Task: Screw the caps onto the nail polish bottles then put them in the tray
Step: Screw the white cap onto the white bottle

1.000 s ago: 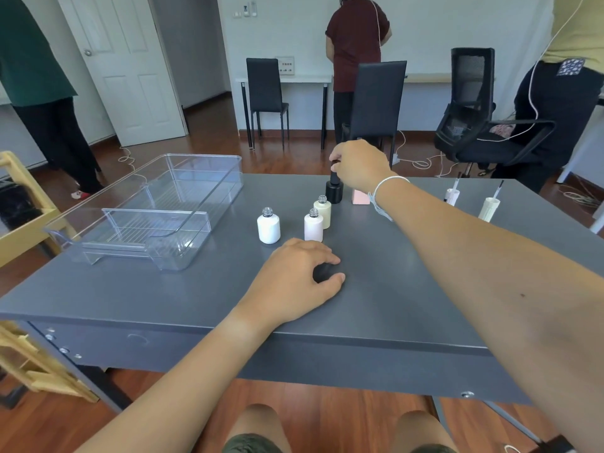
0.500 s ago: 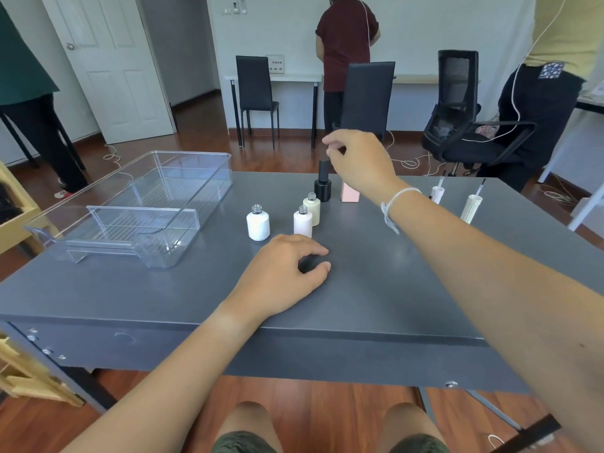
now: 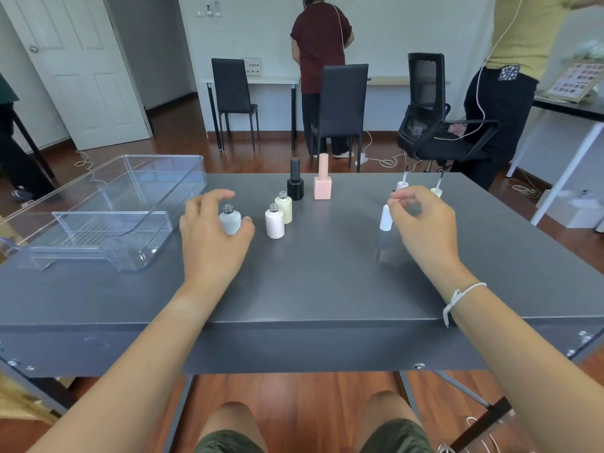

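Three uncapped bottles stand mid-table: a white bottle (image 3: 230,221), a pale pink bottle (image 3: 274,223) and a pale yellow bottle (image 3: 283,209). My left hand (image 3: 212,237) curves round the white bottle, thumb on its right and fingers on its left, spread and not clearly gripping. My right hand (image 3: 421,220) pinches the narrow top of a white cap (image 3: 385,219), held just above the table. Behind them stand a capped black bottle (image 3: 295,184) and a capped pink bottle (image 3: 323,183). The clear tray (image 3: 192,178) sits at the left.
Two more caps (image 3: 402,184) (image 3: 436,191) stand brush-up behind my right hand. The grey table (image 3: 310,282) ends close to my knees. Chairs and several standing people are beyond the far edge.
My right hand left the black bottle's cap, swung right and picked up a white cap. My left hand lifted off the table and moved left and forward to the white bottle.
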Demonstrator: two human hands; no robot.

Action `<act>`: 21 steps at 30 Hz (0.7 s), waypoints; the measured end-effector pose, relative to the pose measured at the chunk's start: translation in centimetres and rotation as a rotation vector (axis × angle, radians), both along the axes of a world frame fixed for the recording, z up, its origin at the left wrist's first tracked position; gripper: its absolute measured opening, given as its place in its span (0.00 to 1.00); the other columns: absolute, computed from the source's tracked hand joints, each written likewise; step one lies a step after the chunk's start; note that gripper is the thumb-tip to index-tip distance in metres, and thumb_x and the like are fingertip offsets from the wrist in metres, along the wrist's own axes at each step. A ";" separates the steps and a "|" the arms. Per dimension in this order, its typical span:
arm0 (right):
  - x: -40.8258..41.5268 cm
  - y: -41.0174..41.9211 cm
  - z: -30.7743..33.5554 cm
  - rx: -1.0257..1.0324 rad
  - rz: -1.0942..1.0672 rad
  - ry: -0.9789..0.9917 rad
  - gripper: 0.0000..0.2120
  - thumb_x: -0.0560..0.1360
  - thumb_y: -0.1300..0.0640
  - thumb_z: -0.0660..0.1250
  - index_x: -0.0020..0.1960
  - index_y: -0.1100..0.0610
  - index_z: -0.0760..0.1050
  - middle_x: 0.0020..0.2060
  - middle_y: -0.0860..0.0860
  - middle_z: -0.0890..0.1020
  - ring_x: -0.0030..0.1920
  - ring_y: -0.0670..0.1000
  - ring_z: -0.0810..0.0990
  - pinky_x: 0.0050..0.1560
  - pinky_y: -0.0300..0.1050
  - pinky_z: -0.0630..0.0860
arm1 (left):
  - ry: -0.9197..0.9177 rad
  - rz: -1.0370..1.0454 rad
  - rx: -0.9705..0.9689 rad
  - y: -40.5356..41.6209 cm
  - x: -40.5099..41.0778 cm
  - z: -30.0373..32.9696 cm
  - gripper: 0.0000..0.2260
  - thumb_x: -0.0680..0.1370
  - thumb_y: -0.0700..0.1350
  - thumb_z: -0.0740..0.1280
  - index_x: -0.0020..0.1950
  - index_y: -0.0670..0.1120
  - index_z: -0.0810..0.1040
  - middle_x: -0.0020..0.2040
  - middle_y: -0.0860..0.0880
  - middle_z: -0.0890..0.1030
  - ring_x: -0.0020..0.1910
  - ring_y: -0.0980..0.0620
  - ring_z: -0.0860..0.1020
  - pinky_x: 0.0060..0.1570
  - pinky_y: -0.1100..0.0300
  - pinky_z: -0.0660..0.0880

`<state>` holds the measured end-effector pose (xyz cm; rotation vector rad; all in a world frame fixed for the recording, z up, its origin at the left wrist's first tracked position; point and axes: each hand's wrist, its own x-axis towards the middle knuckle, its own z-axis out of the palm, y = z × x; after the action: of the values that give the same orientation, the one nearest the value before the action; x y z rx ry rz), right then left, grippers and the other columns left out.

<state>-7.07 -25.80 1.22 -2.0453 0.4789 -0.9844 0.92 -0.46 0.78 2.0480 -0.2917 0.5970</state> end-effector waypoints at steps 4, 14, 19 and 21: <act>0.3 -0.5 -0.4 0.022 -0.066 0.086 0.14 0.71 0.45 0.67 0.54 0.49 0.71 0.42 0.45 0.75 0.43 0.47 0.73 0.33 0.39 0.64 | 0.222 -0.022 -0.036 0.5 1.3 -0.7 0.27 0.71 0.47 0.70 0.68 0.52 0.65 0.66 0.48 0.66 0.64 0.47 0.68 0.57 0.58 0.64; 1.6 -0.5 -0.2 0.039 -0.061 0.423 0.17 0.72 0.45 0.65 0.56 0.53 0.73 0.50 0.49 0.78 0.47 0.53 0.73 0.44 0.45 0.67 | 0.300 -0.073 -0.011 1.2 3.1 -1.1 0.17 0.72 0.43 0.69 0.60 0.47 0.74 0.47 0.52 0.78 0.47 0.50 0.76 0.47 0.60 0.67; 1.6 -0.4 -0.3 0.052 -0.052 0.362 0.09 0.72 0.50 0.66 0.44 0.57 0.76 0.41 0.51 0.79 0.46 0.56 0.77 0.43 0.47 0.70 | 0.266 -0.067 -0.059 1.2 2.6 -1.0 0.14 0.72 0.43 0.69 0.57 0.48 0.76 0.44 0.54 0.78 0.44 0.53 0.76 0.44 0.65 0.67; 1.4 -0.1 -0.3 0.066 -0.006 0.302 0.08 0.72 0.51 0.67 0.43 0.57 0.76 0.36 0.47 0.77 0.44 0.54 0.77 0.41 0.45 0.70 | 0.219 -0.081 -0.091 1.2 1.9 -0.8 0.12 0.72 0.44 0.69 0.54 0.52 0.75 0.42 0.58 0.78 0.41 0.60 0.76 0.39 0.71 0.67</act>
<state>-5.68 -25.88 0.89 -2.1416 0.6662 -0.6548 2.81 0.74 -0.03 1.9832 -0.2132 0.3267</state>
